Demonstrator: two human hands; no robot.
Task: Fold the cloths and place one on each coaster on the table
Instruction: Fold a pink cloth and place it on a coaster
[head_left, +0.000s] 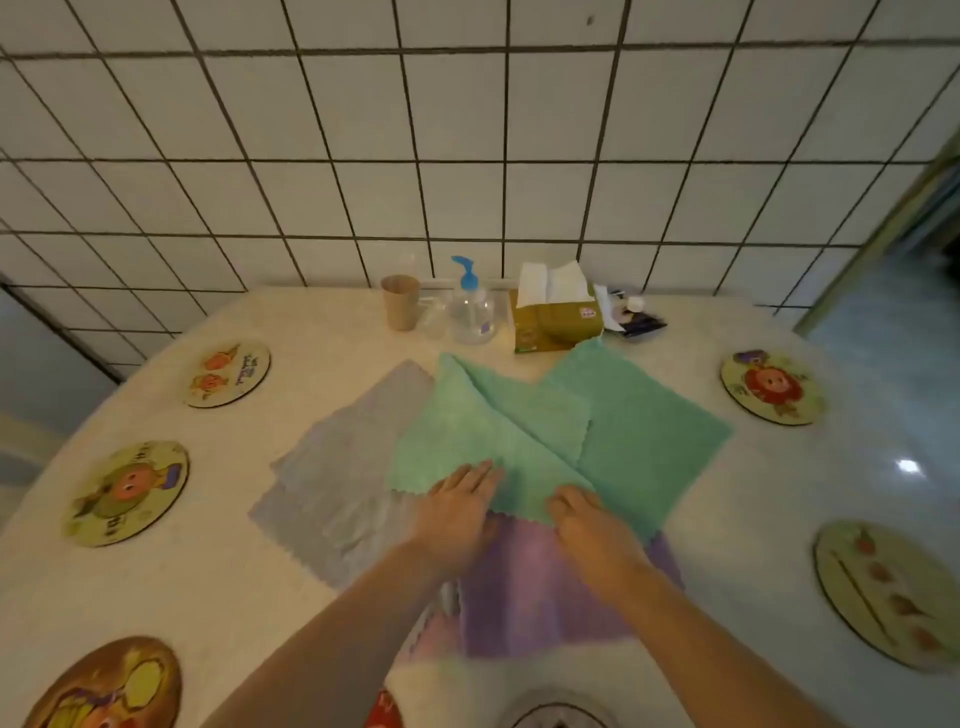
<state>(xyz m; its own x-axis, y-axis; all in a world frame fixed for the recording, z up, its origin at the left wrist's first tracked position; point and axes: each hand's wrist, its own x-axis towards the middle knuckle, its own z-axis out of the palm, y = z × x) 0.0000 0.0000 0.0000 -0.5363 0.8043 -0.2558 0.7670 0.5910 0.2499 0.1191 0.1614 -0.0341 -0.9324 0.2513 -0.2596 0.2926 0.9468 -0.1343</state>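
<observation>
A green cloth (524, 441) lies mid-table, one corner folded over along a diagonal crease. It overlaps a flat grey cloth (337, 483) on its left and a purple cloth (540, 587) nearer. Round picture coasters ring the table, all bare: three on the left (228, 372) (124, 492) (104, 686), two on the right (771, 387) (888, 592).

Both hands, left (460, 506) and right (589, 525), reach forward, palms down.

One head-worn view looks steeply down and forward, close over the table (779, 493), toward the tiled wall (467, 130).
</observation>
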